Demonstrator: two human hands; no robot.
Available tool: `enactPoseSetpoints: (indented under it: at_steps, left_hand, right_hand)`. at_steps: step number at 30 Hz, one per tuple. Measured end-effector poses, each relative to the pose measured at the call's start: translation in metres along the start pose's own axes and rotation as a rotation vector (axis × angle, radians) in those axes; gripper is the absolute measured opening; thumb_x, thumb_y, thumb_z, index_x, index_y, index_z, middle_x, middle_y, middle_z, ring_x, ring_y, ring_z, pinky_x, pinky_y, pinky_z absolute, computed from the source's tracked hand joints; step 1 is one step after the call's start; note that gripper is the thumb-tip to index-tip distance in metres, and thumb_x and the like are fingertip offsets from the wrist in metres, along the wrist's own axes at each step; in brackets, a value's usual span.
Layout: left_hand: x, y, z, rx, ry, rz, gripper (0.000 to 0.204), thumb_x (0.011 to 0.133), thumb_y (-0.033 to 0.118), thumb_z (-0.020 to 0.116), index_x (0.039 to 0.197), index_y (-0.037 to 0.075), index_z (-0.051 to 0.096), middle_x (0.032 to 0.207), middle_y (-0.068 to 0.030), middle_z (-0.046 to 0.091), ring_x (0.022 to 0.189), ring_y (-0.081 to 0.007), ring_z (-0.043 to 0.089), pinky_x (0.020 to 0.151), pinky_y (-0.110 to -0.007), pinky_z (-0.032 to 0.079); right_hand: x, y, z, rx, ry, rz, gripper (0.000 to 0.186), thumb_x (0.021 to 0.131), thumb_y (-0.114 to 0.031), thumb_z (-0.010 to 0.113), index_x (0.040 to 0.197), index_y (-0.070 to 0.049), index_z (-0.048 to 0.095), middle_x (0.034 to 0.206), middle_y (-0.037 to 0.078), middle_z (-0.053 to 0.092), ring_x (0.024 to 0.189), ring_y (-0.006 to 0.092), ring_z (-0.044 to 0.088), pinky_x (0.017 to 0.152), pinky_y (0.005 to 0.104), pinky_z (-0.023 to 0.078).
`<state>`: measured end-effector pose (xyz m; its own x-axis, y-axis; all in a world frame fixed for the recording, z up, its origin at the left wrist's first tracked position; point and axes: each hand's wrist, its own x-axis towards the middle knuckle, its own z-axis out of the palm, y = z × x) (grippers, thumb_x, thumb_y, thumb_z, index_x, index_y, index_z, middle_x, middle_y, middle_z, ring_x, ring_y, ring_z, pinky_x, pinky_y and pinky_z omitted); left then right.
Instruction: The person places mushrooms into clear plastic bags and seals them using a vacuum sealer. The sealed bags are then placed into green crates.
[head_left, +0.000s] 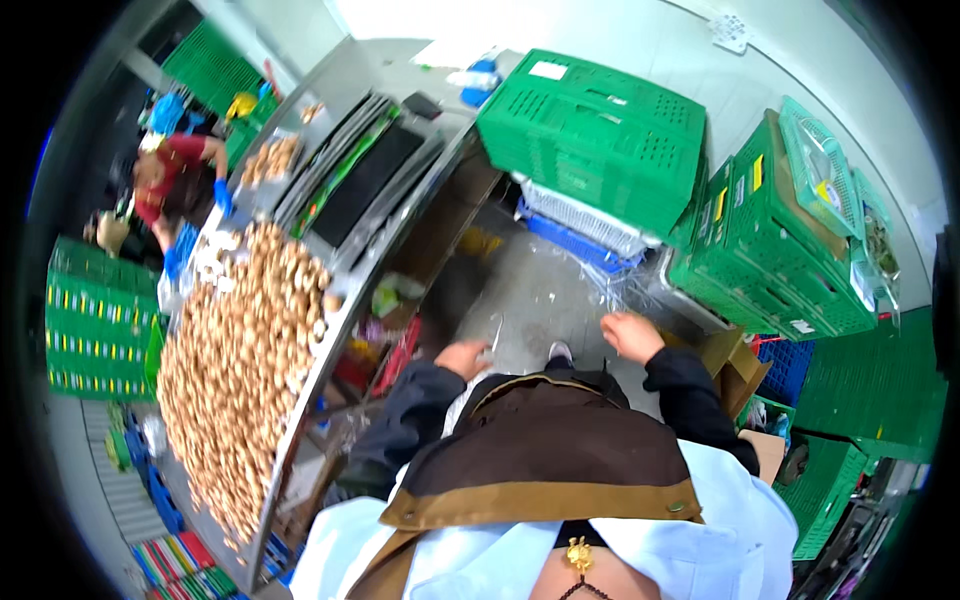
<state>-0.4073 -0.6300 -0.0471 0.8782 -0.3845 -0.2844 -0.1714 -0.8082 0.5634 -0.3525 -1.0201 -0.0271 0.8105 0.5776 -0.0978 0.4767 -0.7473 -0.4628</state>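
Observation:
Both of my hands hang low in front of my apron, apart from each other. My left hand (463, 358), in a dark sleeve, is beside the metal table (337, 345); its fingers are blurred, and a thin pale streak shows at their tips. Farther right is my right hand (632, 337), its fingers loosely bent and apart, with nothing visible in them. Close beyond it, clear plastic film (612, 290) hangs by the stacked crates. The dark brown apron (540, 450) bulges between my arms. On the table lies a large heap of small, rounded brown produce, like mushrooms (245, 350).
Large green crates (600, 130) stand ahead on white and blue crates (580, 240). More green crates (770, 260) are stacked at right, beside an open cardboard box (735, 370). Black trays (368, 185) lie on the table. A person in blue gloves (223, 198) works across it.

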Motion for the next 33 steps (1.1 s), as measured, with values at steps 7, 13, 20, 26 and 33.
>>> enactPoseSetpoints:
  at_steps: [7, 13, 20, 26, 33]
  left_hand:
    - [0.152, 0.004, -0.117, -0.294, -0.146, -0.047, 0.033, 0.086, 0.021, 0.065, 0.114, 0.005, 0.059, 0.102, -0.0151, 0.066, 0.092, -0.0306, 0.064, 0.082, -0.036, 0.05]
    - [0.385, -0.007, -0.195, -0.367, -0.002, 0.269, 0.03, 0.088, 0.01, 0.063, 0.117, 0.004, 0.058, 0.105, -0.0126, 0.065, 0.09, -0.02, 0.065, 0.079, -0.032, 0.051]
    - [0.595, 0.05, -0.23, -0.229, 0.13, 0.571, 0.031, 0.085, 0.014, 0.064, 0.114, 0.005, 0.058, 0.107, -0.0135, 0.063, 0.091, -0.0287, 0.062, 0.08, -0.037, 0.049]
    - [0.677, 0.077, -0.191, 0.207, -0.031, 0.645, 0.038, 0.083, 0.032, 0.065, 0.111, 0.006, 0.058, 0.103, -0.0112, 0.06, 0.098, -0.0308, 0.056, 0.083, -0.044, 0.044]
    - [0.62, 0.15, -0.32, -0.061, -0.83, 1.092, 0.027, 0.086, 0.029, 0.063, 0.091, 0.003, 0.062, 0.082, -0.0165, 0.059, 0.083, -0.0327, 0.059, 0.072, -0.045, 0.047]
  right_hand:
    - [0.255, 0.129, -0.16, -0.091, 0.503, 0.005, 0.037, 0.086, -0.024, 0.062, 0.114, -0.003, 0.053, 0.116, 0.015, 0.054, 0.107, 0.0335, 0.05, 0.092, 0.0421, 0.043]
    - [0.395, 0.265, -0.185, -0.238, 0.574, 0.218, 0.053, 0.084, -0.035, 0.066, 0.119, 0.002, 0.05, 0.12, 0.02, 0.053, 0.113, 0.0361, 0.048, 0.094, 0.0421, 0.041]
    - [0.456, 0.289, -0.296, -0.192, 0.262, 0.42, 0.035, 0.085, -0.039, 0.061, 0.098, -0.007, 0.055, 0.083, 0.015, 0.063, 0.078, 0.0342, 0.061, 0.066, 0.0468, 0.047]
    - [0.482, 0.386, -0.378, -0.446, 0.599, 0.23, 0.026, 0.09, -0.019, 0.054, 0.112, -0.007, 0.059, 0.103, 0.01, 0.061, 0.098, 0.0309, 0.055, 0.086, 0.0373, 0.045]
    - [0.404, 0.319, -0.347, -0.472, 0.48, -0.117, 0.038, 0.073, -0.001, 0.062, 0.111, -0.007, 0.057, 0.115, 0.01, 0.055, 0.112, 0.0299, 0.051, 0.094, 0.0426, 0.043]
